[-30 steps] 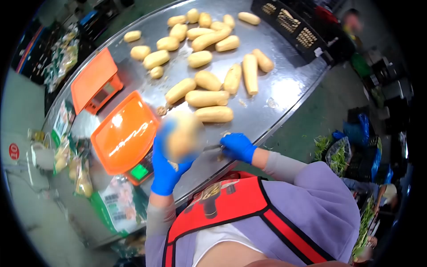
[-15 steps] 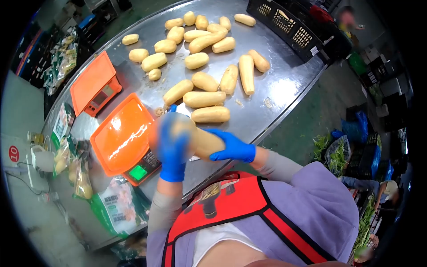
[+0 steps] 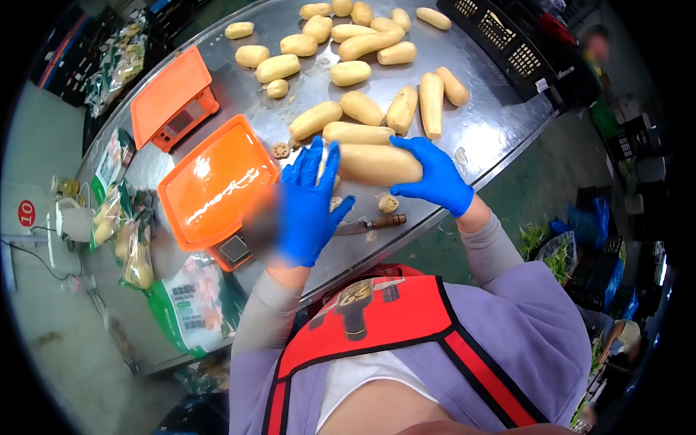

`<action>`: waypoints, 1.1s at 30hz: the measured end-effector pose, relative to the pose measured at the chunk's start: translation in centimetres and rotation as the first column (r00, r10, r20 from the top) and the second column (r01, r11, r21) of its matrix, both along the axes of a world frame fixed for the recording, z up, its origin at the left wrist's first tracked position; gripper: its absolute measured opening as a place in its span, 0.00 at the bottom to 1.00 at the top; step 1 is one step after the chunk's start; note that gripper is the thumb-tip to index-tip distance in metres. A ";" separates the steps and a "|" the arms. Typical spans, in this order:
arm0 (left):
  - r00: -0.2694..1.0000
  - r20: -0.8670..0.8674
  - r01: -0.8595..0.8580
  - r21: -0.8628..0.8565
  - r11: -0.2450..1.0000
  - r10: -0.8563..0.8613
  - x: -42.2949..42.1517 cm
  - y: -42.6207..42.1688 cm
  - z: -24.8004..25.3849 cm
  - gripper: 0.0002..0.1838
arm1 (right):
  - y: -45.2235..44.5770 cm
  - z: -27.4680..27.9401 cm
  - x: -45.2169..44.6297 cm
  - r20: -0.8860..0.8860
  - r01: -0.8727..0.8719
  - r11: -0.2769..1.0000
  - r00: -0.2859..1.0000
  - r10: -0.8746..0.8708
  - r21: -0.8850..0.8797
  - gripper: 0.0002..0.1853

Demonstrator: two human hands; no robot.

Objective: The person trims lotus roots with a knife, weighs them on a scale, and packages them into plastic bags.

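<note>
My right hand (image 3: 436,176), in a blue glove, grips the right end of a thick peeled lotus root (image 3: 378,164) over the metal table. My left hand (image 3: 308,199), also gloved in blue, is at the root's left end with its fingers spread; part of it is blurred. Several peeled roots (image 3: 357,133) lie just beyond. Nearer the table edge is a knife (image 3: 370,225) with a wooden handle, beside a small cut root end (image 3: 388,203). Another cut end (image 3: 280,150) sits left of the roots.
Two orange scales (image 3: 217,181) (image 3: 170,98) stand on the left. Printed plastic bags (image 3: 196,297) lie at the near left, and bagged roots (image 3: 136,254) beside them. A black crate (image 3: 507,45) is at the far right. Another person (image 3: 597,45) is partly visible beyond it.
The held root has moved away from my body toward the other roots. My left fingers have spread. The knife now shows on the table, and the scale display has gone from green to dark.
</note>
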State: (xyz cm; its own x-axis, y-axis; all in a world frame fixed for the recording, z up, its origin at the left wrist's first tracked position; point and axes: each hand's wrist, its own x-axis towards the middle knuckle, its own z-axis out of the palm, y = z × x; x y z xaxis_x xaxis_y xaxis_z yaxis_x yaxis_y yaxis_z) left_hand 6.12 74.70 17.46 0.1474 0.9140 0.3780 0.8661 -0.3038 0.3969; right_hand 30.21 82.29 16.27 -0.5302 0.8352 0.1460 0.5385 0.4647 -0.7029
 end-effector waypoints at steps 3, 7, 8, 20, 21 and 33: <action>0.987 -0.154 0.062 0.037 0.997 -0.056 0.9 0.8 -0.6 0.47 | -0.1 1.2 -1.2 0.004 -0.134 0.990 0.991 0.134 -0.031 0.39; 0.967 0.252 0.103 -0.241 0.965 -0.041 -0.3 0.5 -1.7 0.43 | 0.6 1.3 -2.0 -0.500 -0.218 0.902 0.866 0.003 -0.372 0.35; 0.896 0.441 0.130 -0.134 0.983 -0.058 -0.1 0.3 -2.7 0.38 | 1.1 1.3 -1.9 -0.588 -0.228 0.867 0.804 -0.090 -0.443 0.39; 0.879 0.471 0.288 -0.638 0.714 0.067 1.8 -1.6 -4.1 0.30 | -0.8 -2.9 -5.9 -0.836 -0.209 0.890 0.478 -0.268 -0.405 0.40; 0.879 0.472 0.283 -0.637 0.717 0.072 1.7 -2.5 -5.8 0.30 | 0.4 -1.8 -5.2 -0.886 -0.200 0.909 0.373 -0.274 -0.366 0.38; 0.972 0.201 0.123 0.007 0.992 -0.122 -3.4 -5.0 -4.3 0.17 | 3.6 -1.0 -13.3 -0.406 -0.165 0.982 0.907 0.114 -0.094 0.53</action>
State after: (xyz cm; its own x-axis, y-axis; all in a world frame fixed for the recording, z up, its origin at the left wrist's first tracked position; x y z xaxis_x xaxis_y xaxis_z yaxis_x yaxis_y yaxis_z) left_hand 2.68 69.71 13.18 0.1802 0.8960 0.4059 0.7250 -0.3998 0.5608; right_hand 16.93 85.88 15.25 -0.5620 0.7820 0.2694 0.1393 0.4105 -0.9011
